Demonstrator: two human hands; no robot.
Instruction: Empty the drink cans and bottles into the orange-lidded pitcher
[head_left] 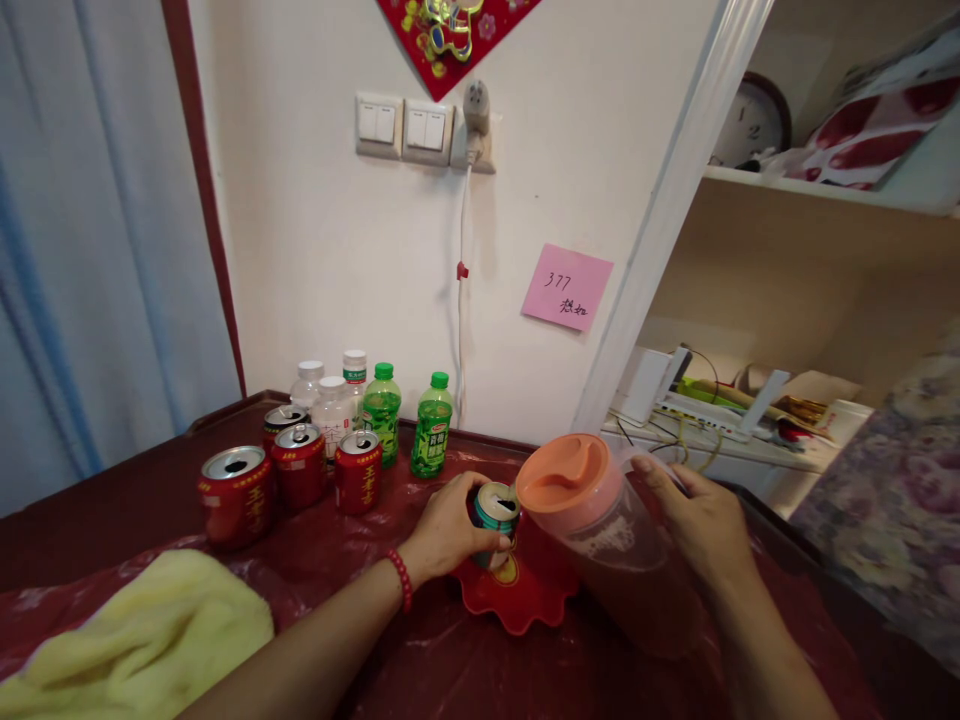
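Observation:
My left hand [448, 530] is wrapped round a green can [495, 510] that has an open top. The can stands over a red scalloped tray [517, 610]. In my right hand [697, 515] is the handle of a clear pitcher [637, 570] with an orange lid [570, 478]. The pitcher is tilted to the left, its spout at the can's opening, and brownish liquid shows inside it. Whether liquid is flowing is too small to tell.
Several red cans [236, 495] stand at the left, before clear bottles [334, 412] with white caps. Two green bottles [431, 430] are near the wall. A yellow cloth [150, 640] lies at the front left. A router [705, 410] sits on the right shelf.

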